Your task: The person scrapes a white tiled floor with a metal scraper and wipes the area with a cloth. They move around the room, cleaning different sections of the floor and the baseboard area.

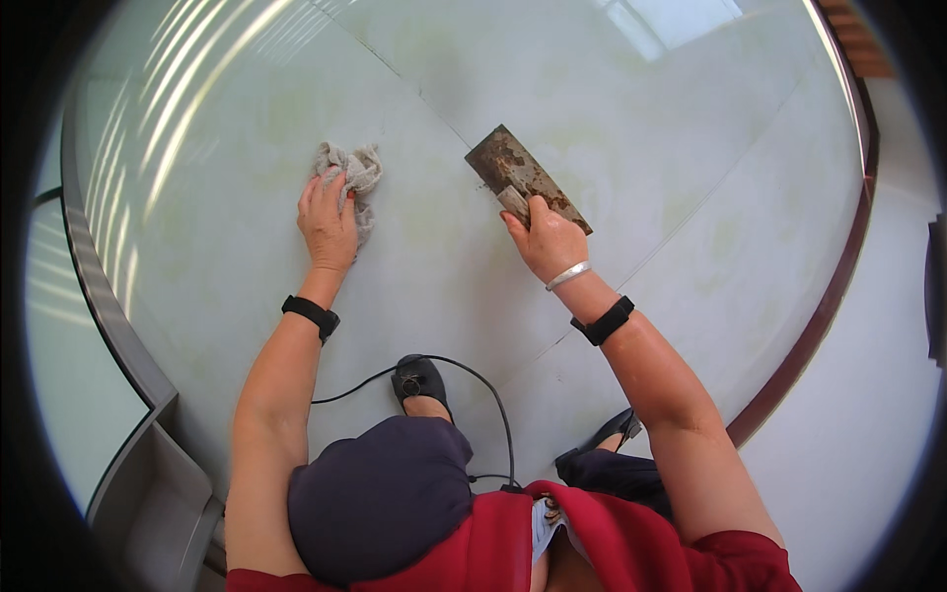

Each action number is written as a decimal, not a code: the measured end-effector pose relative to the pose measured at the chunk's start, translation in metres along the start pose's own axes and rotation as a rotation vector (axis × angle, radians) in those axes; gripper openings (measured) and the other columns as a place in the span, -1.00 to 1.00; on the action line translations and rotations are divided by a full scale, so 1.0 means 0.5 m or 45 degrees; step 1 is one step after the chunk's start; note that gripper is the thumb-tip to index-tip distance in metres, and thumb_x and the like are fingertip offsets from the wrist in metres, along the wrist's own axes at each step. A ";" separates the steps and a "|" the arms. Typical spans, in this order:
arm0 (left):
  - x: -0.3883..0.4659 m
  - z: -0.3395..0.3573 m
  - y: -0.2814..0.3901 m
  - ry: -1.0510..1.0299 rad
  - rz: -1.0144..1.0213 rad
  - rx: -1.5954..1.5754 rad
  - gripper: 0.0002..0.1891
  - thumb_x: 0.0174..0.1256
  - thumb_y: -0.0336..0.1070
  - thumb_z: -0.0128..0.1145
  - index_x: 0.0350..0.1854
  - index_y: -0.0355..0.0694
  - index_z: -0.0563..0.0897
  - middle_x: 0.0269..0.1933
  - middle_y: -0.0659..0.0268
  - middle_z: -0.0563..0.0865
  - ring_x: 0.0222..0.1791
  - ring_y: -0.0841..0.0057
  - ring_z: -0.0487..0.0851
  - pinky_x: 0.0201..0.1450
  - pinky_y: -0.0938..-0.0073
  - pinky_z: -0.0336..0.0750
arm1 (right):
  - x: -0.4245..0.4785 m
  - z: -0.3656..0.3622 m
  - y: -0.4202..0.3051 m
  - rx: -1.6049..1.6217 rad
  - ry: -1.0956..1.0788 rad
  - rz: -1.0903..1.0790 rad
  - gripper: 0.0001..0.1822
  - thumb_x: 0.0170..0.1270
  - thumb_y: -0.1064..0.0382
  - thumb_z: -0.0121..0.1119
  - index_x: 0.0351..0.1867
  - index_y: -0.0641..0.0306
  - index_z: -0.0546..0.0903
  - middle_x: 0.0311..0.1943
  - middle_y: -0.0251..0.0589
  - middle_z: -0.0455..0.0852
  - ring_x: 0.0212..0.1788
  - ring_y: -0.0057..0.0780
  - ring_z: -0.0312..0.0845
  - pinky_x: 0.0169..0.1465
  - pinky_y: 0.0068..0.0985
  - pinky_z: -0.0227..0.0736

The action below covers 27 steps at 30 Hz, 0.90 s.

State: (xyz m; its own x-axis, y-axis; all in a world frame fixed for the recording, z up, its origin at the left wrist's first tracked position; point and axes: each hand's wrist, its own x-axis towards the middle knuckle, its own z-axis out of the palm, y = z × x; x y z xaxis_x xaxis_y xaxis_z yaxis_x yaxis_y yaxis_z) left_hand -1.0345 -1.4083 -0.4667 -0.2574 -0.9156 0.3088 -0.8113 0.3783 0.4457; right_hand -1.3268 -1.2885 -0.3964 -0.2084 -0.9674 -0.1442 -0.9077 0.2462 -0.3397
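A crumpled light grey cloth [359,169] lies under my left hand [328,222], with the fingers pressed over its left side. In my right hand [551,238] is the handle [512,201] of a plastering trowel, gripped between the thumb and curled fingers. Its rectangular metal blade [518,159] is brown and blotched with rust or dried residue. The blade lies flat at or just over the pale tiled floor [436,281]; contact cannot be told. One corner of it meets a dark tile joint [399,74], where a few dark crumbs show beside the blade.
A black cable [488,385] loops over the floor past my dark shoe [419,379]. Along the right wall runs a dark red skirting board [821,318]. To the left stands a grey-framed cabinet [126,355] with an open compartment [166,503]. Light glares off the upper left floor.
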 end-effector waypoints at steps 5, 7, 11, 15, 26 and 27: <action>0.005 -0.014 0.012 -0.037 -0.005 -0.035 -0.65 0.27 -0.39 0.13 0.13 -0.14 0.57 0.25 0.28 0.57 0.32 0.14 0.36 0.34 0.15 0.23 | 0.070 -0.019 0.027 -0.018 0.148 0.091 -0.52 0.37 -0.17 0.04 -0.35 0.27 0.39 -0.58 0.02 0.67 -0.50 0.06 0.61 -0.45 -0.11 0.48; 0.003 -0.019 0.008 -0.035 -0.007 -0.035 -0.63 0.22 -0.40 0.15 0.11 -0.13 0.58 0.26 0.30 0.55 0.30 0.14 0.37 0.32 0.15 0.23 | 0.093 -0.017 0.012 -0.034 0.104 0.019 -0.52 0.37 -0.18 0.03 -0.34 0.27 0.39 -0.58 0.02 0.66 -0.50 0.06 0.61 -0.44 -0.10 0.48; 0.017 -0.022 0.024 -0.042 -0.018 -0.058 -0.64 0.25 -0.40 0.13 0.12 -0.14 0.57 0.24 0.29 0.56 0.31 0.15 0.37 0.33 0.17 0.21 | 0.262 -0.070 0.041 -0.019 0.287 0.213 -0.48 0.37 -0.21 0.00 -0.30 0.32 0.46 -0.47 0.09 0.70 -0.35 0.10 0.65 -0.29 -0.09 0.52; 0.013 -0.025 0.025 -0.053 -0.034 -0.048 -0.62 0.24 -0.40 0.13 0.13 -0.13 0.56 0.24 0.29 0.56 0.31 0.15 0.37 0.34 0.17 0.19 | 0.282 -0.045 -0.086 0.028 0.069 0.093 -0.48 0.37 -0.20 -0.01 -0.28 0.33 0.48 -0.38 0.08 0.72 -0.25 0.08 0.66 -0.17 -0.09 0.51; 0.011 -0.024 0.011 -0.041 -0.071 -0.076 -0.63 0.26 -0.40 0.12 0.15 -0.15 0.56 0.23 0.27 0.57 0.30 0.17 0.39 0.34 0.19 0.20 | 0.258 -0.018 -0.145 -0.035 -0.137 0.050 -0.49 0.39 -0.19 -0.03 -0.29 0.31 0.45 -0.43 0.07 0.72 -0.31 0.06 0.66 -0.23 -0.15 0.53; 0.019 -0.019 0.006 0.026 -0.077 -0.108 -0.63 0.27 -0.39 0.12 0.15 -0.15 0.56 0.22 0.27 0.58 0.29 0.16 0.40 0.34 0.19 0.22 | 0.263 -0.019 -0.128 -0.031 -0.065 0.072 -0.49 0.39 -0.20 -0.03 -0.29 0.30 0.45 -0.43 0.07 0.72 -0.30 0.05 0.66 -0.23 -0.14 0.53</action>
State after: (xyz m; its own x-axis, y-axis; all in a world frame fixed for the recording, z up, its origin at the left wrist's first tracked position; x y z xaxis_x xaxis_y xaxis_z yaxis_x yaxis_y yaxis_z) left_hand -1.0343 -1.4145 -0.4547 -0.1981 -0.9345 0.2959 -0.7773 0.3337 0.5333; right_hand -1.2995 -1.4323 -0.3847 -0.2411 -0.9476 -0.2097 -0.9039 0.2979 -0.3069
